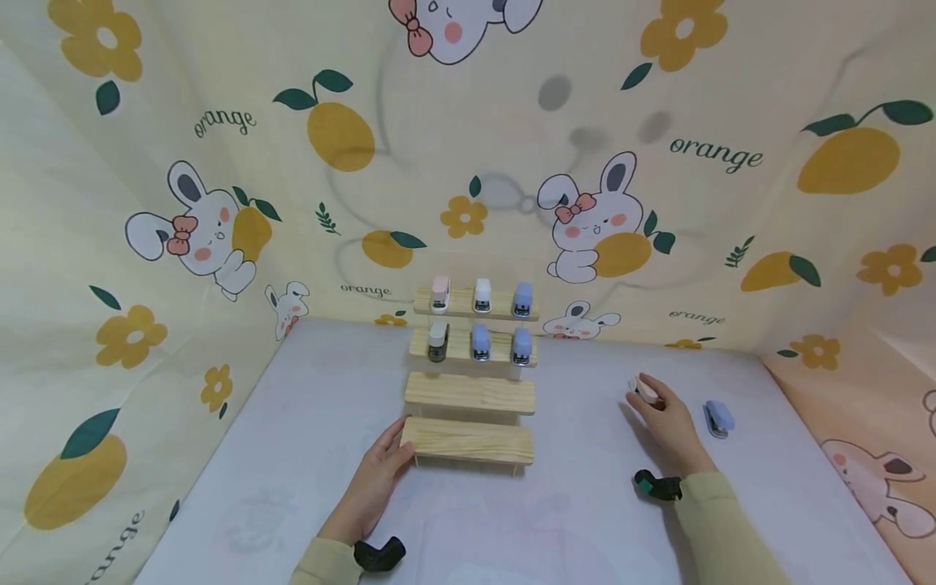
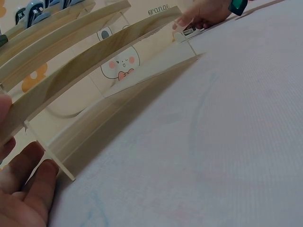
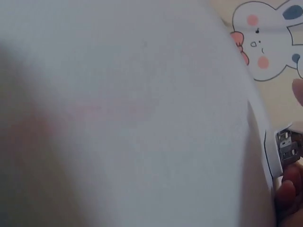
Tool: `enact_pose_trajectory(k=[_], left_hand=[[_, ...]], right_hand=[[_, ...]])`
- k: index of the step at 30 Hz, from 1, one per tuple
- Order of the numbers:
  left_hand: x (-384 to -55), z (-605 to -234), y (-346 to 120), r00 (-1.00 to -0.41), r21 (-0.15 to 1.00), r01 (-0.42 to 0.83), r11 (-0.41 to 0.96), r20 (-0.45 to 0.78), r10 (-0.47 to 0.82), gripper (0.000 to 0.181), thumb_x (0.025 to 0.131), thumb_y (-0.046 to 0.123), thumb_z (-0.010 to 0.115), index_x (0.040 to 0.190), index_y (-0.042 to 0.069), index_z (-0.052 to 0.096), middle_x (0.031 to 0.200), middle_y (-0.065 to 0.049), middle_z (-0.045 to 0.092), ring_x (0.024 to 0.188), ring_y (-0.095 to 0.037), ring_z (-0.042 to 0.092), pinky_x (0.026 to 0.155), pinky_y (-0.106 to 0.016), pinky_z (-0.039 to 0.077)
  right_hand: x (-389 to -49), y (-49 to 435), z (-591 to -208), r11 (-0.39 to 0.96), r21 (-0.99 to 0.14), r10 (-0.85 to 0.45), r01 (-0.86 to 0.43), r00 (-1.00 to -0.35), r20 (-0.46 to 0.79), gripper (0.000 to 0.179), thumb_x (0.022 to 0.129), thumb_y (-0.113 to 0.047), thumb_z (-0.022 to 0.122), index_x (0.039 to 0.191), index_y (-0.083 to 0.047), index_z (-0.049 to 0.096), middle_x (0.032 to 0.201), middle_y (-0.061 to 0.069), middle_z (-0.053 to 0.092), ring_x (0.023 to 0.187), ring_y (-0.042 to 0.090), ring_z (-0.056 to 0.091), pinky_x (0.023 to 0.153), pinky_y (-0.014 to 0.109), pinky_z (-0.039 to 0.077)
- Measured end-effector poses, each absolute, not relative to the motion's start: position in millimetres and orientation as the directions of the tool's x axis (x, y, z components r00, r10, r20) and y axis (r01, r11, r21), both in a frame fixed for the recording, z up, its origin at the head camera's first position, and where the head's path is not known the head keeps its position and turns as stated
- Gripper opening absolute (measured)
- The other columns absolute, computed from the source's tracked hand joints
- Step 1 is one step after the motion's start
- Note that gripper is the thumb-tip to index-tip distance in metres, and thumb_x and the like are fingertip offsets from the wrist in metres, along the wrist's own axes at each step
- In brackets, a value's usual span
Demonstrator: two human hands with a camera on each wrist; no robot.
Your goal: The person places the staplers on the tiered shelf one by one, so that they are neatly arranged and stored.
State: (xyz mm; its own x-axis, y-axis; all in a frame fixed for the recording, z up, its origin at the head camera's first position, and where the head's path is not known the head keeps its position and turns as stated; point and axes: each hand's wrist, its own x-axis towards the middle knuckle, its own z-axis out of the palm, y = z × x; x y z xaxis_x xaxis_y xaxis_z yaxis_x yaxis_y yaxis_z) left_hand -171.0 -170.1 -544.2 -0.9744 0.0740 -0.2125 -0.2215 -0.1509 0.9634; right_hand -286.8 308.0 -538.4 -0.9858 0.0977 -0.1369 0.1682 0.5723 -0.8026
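A tiered wooden display rack [image 1: 470, 439] stands mid-table. My left hand [image 1: 377, 470] grips the left end of its lowest tier, thumb at the board's edge and other fingers lower down by the thin leg [image 2: 49, 151]. On the right side, my right hand [image 1: 667, 418] pinches a small white stapler [image 1: 643, 392] between thumb and fingers; its metal end [image 3: 288, 145] shows at the edge of the right wrist view. A blue stapler [image 1: 719, 418] lies on the table to the right of that hand.
The top tier holds a pink stapler [image 1: 440, 293], a white stapler [image 1: 483, 295] and a blue stapler [image 1: 522, 299]. Below stand a white-and-dark stapler [image 1: 437, 340] and two blue ones. A patterned cloth [image 1: 468, 138] hangs behind the table and along its sides.
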Motion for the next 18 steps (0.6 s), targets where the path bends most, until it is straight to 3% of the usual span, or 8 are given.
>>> enact_pose_trajectory(k=[7,12,15,18], left_hand=[[-171.3,-545.0,-168.8,-0.975,0.966,-0.222,-0.132,-0.216,0.056,0.063,0.098,0.026,0.056,0.153,0.014,0.027,0.159,-0.008,0.018,0.144,-0.022,0.019,0.115,-0.042,0.024],[-171.5,-545.3,-168.2,-0.975,0.966,-0.222,-0.132,-0.217,0.053,0.062,0.099,0.025,0.055,0.153,0.015,0.027,0.159,-0.007,0.018,0.144,-0.021,0.020,0.115,-0.041,0.025],[-171.9,-546.0,-168.1,-0.974,0.965,-0.226,-0.137,-0.220,0.053,0.063,0.098,0.026,0.056,0.152,0.015,0.027,0.159,-0.007,0.019,0.144,-0.021,0.020,0.115,-0.041,0.025],[-172.3,-547.1,-168.2,-0.974,0.964,-0.223,-0.143,-0.217,0.058,0.064,0.098,0.027,0.057,0.153,0.014,0.026,0.159,-0.008,0.018,0.144,-0.022,0.020,0.115,-0.041,0.025]], right_hand=[[-285.0,301.1,-535.4,0.576,-0.801,0.130,0.166,-0.985,-0.111,0.077,0.092,-0.066,0.044,0.154,-0.022,0.028,0.143,0.022,0.036,0.118,0.035,0.040,0.089,0.047,0.042],[-283.5,299.7,-534.7,0.585,-0.801,0.143,0.131,-0.988,-0.058,0.073,0.095,-0.063,0.039,0.153,-0.018,0.031,0.130,0.023,0.045,0.110,0.033,0.043,0.084,0.043,0.040],[-281.9,300.1,-533.5,0.549,-0.821,0.161,0.159,-0.983,-0.082,0.074,0.096,-0.062,0.038,0.154,-0.019,0.027,0.139,0.026,0.040,0.122,0.038,0.039,0.097,0.053,0.039],[-280.9,300.8,-532.3,0.491,-0.845,0.189,0.214,-0.972,-0.136,0.074,0.095,-0.063,0.039,0.154,-0.021,0.025,0.152,0.023,0.028,0.137,0.040,0.026,0.109,0.059,0.027]])
